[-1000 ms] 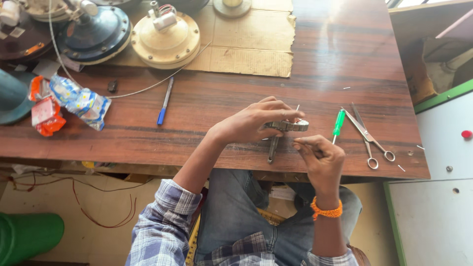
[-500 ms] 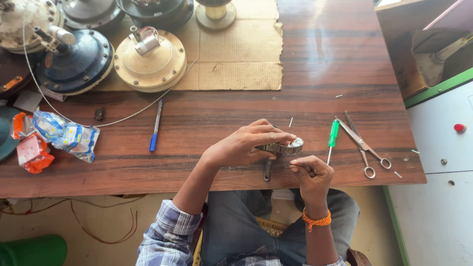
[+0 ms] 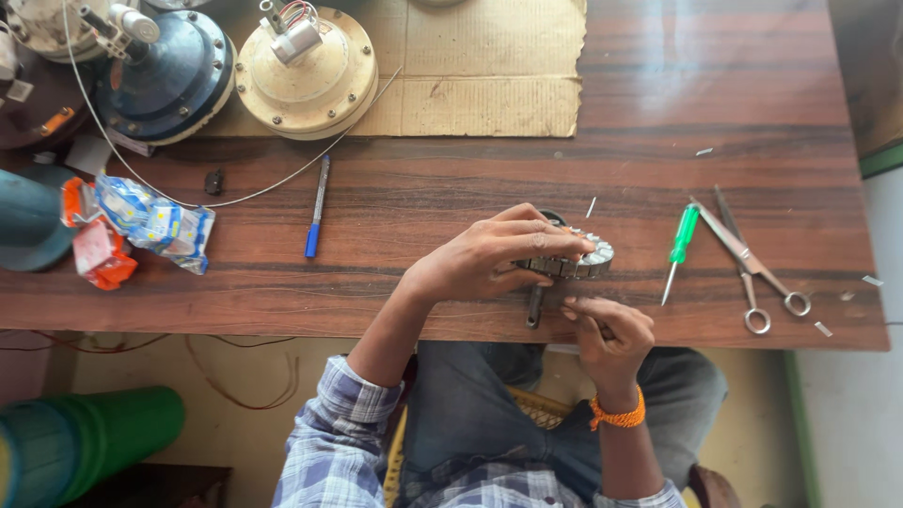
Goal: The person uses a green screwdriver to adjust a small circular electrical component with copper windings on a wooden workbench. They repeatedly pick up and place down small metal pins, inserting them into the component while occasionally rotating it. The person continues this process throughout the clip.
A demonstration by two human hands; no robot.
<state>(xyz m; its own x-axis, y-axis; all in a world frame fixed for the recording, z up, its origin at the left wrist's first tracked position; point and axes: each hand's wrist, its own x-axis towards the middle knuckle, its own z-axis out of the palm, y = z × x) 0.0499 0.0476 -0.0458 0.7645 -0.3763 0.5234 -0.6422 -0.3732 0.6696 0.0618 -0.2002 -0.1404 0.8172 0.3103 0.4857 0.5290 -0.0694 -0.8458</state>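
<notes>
My left hand (image 3: pixel 489 256) grips a round slotted metal core (image 3: pixel 581 263) that rests on edge at the front of the wooden table (image 3: pixel 658 150). A dark rod (image 3: pixel 534 309) sticks down from the core over the table edge. My right hand (image 3: pixel 609 331) is just below the core, fingers pinched together near its underside; what they pinch is too small to tell. An orange band (image 3: pixel 617 416) circles that wrist.
A green screwdriver (image 3: pixel 681 246) and scissors (image 3: pixel 749 260) lie right of my hands. A blue pen (image 3: pixel 316 209) lies to the left, with plastic packets (image 3: pixel 150 226) beyond. A cream motor housing (image 3: pixel 303 73) and a blue one (image 3: pixel 169 75) stand at the back, beside cardboard (image 3: pixel 489 66).
The view has shifted closer over the hands. My left hand still holds the core; my right hand has stayed just under it with fingers pinched.
</notes>
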